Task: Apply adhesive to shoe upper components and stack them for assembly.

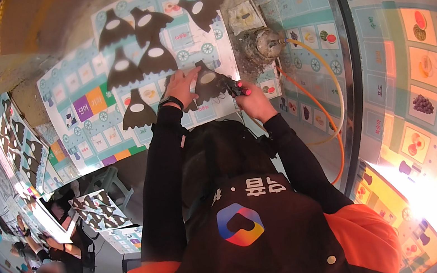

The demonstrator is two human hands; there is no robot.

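On the printed sheet (107, 74), a dark flared piece (206, 90) with a scalloped edge and a pale oval lies under my left hand (183, 88). That hand's fingers are spread over the piece's left side. My right hand (256, 102) is closed round a small black hand tool (233, 87) with pink-red knobs; its exact kind is unclear. The tool's front end meets or overlaps the piece's right edge. Similar dark pieces (123, 68) lie in rows up and left, and another dark piece (138, 110) rests left of my left hand.
A stained metal canister (262, 44) stands right of the sheet, with a yellow hose (332, 63) and an orange hose (328, 114) looping beside it. Printed panels (415, 50) fill the right side. Other people work at a table (28, 148) far left, near a grey-green stool (115, 184).
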